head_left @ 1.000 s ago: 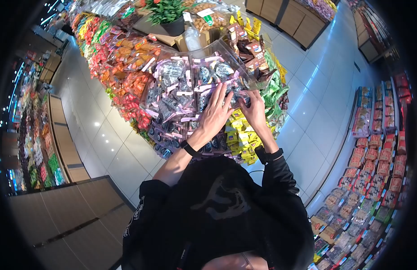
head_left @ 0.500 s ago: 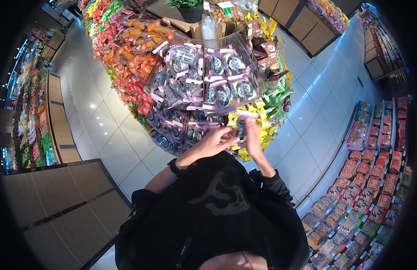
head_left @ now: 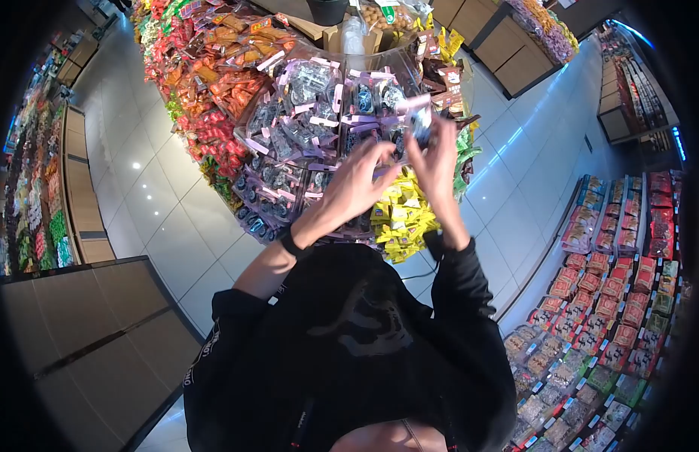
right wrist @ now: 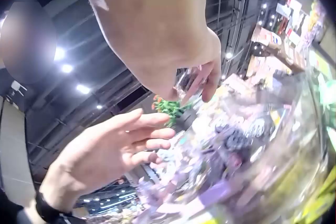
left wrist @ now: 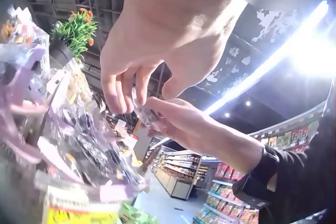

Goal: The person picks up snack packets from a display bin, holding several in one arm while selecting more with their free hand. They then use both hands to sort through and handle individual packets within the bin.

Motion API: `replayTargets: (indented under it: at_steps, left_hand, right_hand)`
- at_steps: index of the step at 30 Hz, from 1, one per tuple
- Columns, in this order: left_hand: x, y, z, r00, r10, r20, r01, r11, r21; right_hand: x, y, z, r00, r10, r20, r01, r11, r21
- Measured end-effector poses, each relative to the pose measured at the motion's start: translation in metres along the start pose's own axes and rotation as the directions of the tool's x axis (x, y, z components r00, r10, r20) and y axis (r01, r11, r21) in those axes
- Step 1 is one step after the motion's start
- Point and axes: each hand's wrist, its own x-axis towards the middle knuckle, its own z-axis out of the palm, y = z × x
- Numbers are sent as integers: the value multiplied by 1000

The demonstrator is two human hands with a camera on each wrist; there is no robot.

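My right hand [head_left: 441, 162] pinches a small clear packet [head_left: 419, 123] with a pinkish strip and dark contents, raised over the right part of the clear bin. In the right wrist view the packet [right wrist: 189, 81] shows between its thumb and fingers. My left hand [head_left: 351, 187] hovers just to the left with loosely bent fingers, holding nothing. From the left wrist the left fingertips overlap the packet's edge [left wrist: 148, 117]. Below both hands lie several similar dark packets [head_left: 312, 83] with pale purple strips, in clear compartments [head_left: 342, 98].
Yellow packets [head_left: 402, 218] fill the section nearest my body on the right. Red and orange wrapped goods [head_left: 229, 83] are heaped to the left. A plant pot [head_left: 328, 10] stands behind the bin. Stocked shelves [head_left: 613, 301] line the right side, and tiled floor [head_left: 168, 196] surrounds the stand.
From over the bin, both hands came back toward my body with a dark packet between them. Now they are forward again and apart, the packet raised in the right hand.
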Motion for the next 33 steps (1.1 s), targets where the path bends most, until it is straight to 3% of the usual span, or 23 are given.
replayTargets:
  at_steps: [2, 3, 5, 7, 9, 10, 18, 26, 28, 33]
  left_hand:
    - [34, -8, 2, 971, 200, -129, -186, 976, 114]
    - [51, -19, 7, 970, 223, -101, -200, 959, 199]
    - [77, -40, 19, 939, 336, -78, -279, 872, 401]
    - [85, -56, 22, 954, 296, 38, -270, 799, 537]
    - [81, -66, 25, 967, 252, 42, -230, 785, 576]
    - [77, -70, 24, 974, 220, 43, -203, 783, 588]
    - [70, -79, 23, 980, 197, -3, -164, 824, 542]
    - [71, -77, 27, 983, 183, -19, -143, 826, 545]
    - [70, -78, 28, 984, 180, -14, -141, 812, 567]
    - [70, -80, 27, 980, 198, -7, -159, 804, 574]
  right_hand:
    - [36, 12, 7, 991, 132, 37, -127, 986, -110]
    - [49, 27, 19, 1000, 22, -16, -24, 991, -132]
    - [65, 48, 38, 1000, -21, 18, 24, 985, -172]
    - [70, 55, 50, 994, -108, -5, 103, 958, -268]
    - [71, 52, 53, 997, -76, 22, 79, 941, -329]
    - [71, 49, 54, 997, -55, 62, 76, 917, -392]
    - [71, 42, 65, 985, -101, 137, 140, 939, -314]
    - [67, 45, 65, 983, -64, 170, 120, 932, -341]
    - [66, 40, 65, 979, 52, 198, 13, 949, -315]
    - [69, 45, 62, 966, 17, 260, 66, 950, -305]
